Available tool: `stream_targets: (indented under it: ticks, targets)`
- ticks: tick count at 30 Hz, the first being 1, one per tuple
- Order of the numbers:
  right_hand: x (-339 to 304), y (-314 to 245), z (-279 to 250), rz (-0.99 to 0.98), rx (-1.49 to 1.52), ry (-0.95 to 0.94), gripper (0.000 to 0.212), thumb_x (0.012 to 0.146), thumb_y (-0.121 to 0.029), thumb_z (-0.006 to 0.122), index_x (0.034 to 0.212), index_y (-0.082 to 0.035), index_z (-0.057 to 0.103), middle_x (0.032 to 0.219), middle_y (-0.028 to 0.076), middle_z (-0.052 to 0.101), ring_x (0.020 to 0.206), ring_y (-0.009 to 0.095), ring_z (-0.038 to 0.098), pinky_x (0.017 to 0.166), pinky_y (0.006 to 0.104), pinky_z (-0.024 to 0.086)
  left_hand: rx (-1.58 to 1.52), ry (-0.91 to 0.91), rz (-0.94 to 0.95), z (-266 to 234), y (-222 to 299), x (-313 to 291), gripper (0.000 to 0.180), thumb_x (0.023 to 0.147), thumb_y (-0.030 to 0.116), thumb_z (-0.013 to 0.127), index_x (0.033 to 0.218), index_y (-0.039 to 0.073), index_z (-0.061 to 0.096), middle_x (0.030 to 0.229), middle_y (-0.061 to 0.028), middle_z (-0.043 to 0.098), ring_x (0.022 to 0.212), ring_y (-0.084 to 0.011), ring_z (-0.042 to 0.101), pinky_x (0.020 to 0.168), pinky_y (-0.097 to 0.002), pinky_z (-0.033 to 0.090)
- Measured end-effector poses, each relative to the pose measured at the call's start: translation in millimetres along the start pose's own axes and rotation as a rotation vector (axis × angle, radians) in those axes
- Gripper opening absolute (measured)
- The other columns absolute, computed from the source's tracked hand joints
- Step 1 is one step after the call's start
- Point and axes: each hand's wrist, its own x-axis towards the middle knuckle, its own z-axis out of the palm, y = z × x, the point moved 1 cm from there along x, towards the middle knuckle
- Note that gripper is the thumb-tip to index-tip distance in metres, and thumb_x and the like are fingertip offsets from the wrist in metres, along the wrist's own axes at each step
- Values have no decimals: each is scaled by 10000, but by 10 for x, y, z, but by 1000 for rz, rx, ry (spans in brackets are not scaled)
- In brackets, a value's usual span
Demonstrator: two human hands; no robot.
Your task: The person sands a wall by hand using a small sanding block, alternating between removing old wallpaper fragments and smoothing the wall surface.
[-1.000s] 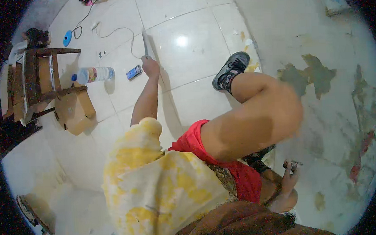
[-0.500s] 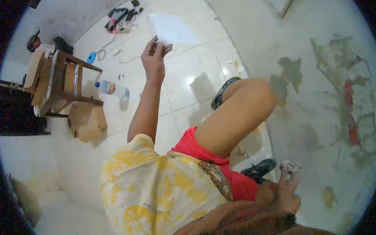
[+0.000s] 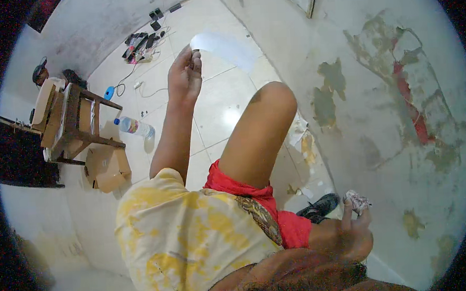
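My left hand (image 3: 185, 75) is raised in front of me, arm stretched out, fingers pinched on the end of a flat, pale, wide blade (image 3: 223, 46) that points right toward the wall. My right hand (image 3: 351, 229) is low at the lower right, near my red shorts (image 3: 256, 194), and holds a small crumpled grey-white wad (image 3: 357, 200) between its fingertips. My bare knee (image 3: 272, 99) is bent up between the two hands. A black shoe (image 3: 319, 208) shows beside the right hand.
A wall with peeling, patchy paint (image 3: 397, 86) fills the right side. On the white tiled floor (image 3: 220, 99) stand a wooden stool (image 3: 78, 121), a plastic bottle (image 3: 133, 127), a cardboard box (image 3: 108, 169) and cables with tools (image 3: 143, 45). Paper scraps (image 3: 300, 135) lie at the wall's foot.
My left hand has come up off the floor with the flat blade and now holds it higher, nearer the wall. The view has swung toward the wall. My right hand stays low.
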Motion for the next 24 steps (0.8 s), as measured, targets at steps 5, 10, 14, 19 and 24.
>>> stream_targets:
  ticks: [5,10,14,19,24]
  targets:
    - [-226,477,-67,-111,-421,50,310,872,0,585,1162,102,549,1019,166,625,904,181,604,792,293,500,-254,-93,-168,8,45,7,233,934,-1,495,1130,-125,516,931,-130,623,790,-156,651,705,-183,590]
    - [-187,353,-123,63,-282,2,305,869,-10,590,1154,92,556,1009,161,624,895,187,604,782,297,499,-493,-216,-315,61,48,-16,185,943,-17,462,1084,-124,513,914,-153,624,761,-184,657,710,-220,599]
    - [-205,342,-157,99,-275,-10,301,866,-18,593,1147,85,561,1002,157,623,888,191,604,774,299,498,-629,-216,-377,19,39,-23,167,949,-7,452,1052,-123,513,915,-167,628,764,-199,658,717,-243,601]
    - [-161,323,-159,115,-265,-24,296,863,-27,598,1139,75,568,993,153,623,879,196,603,763,302,497,-771,-147,-459,80,62,-77,181,957,10,436,1043,-126,521,885,-174,646,763,-210,661,706,-270,602]
    - [-135,318,-156,126,-265,-35,291,860,-37,602,1131,66,574,984,148,622,870,202,603,753,305,496,-721,-156,-455,37,37,-51,183,951,9,449,1049,-119,535,889,-180,658,752,-221,674,698,-280,604]
